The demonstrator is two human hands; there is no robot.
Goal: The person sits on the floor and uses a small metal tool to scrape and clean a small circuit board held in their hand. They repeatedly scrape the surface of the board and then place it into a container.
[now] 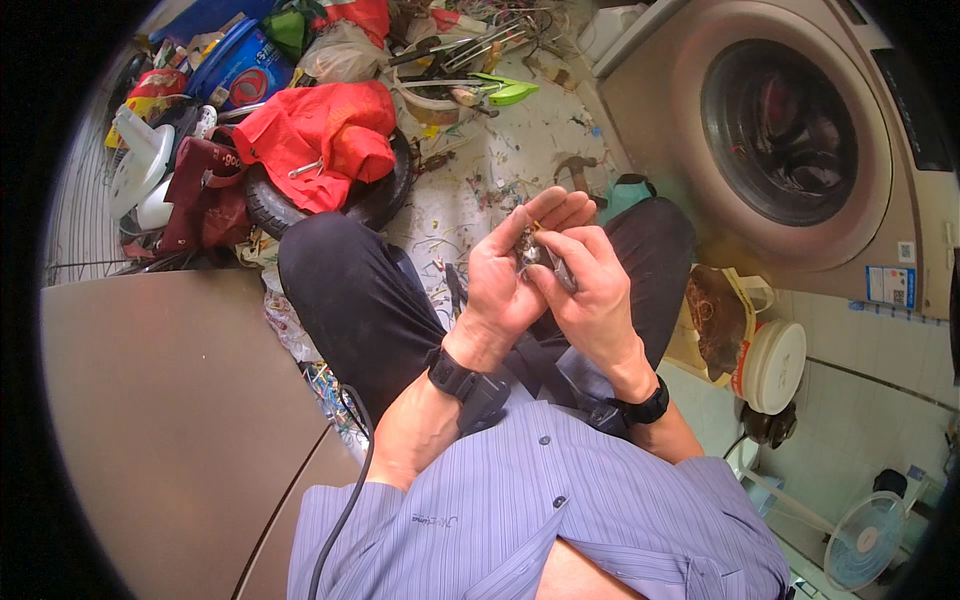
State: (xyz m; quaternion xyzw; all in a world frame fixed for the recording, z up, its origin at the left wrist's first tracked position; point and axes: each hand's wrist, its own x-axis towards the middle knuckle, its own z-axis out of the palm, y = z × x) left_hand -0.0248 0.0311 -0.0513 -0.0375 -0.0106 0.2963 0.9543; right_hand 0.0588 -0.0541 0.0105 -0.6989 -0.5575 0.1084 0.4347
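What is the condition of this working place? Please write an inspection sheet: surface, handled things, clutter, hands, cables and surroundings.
Surface: pale floor, strewn with small scraps.
Handled things: small bits, partly shiny, in the cupped left palm; too small to identify.
Clutter: red fabric over a black tyre, blue bucket behind; claw hammer on the floor.
Hands: left hand palm up, right hand with fingers bent over it; grip partly hidden.
Cables: black cable beside the left forearm.
Surroundings: front-loading washing machine and white-lidded bucket on the right; fan lower right.
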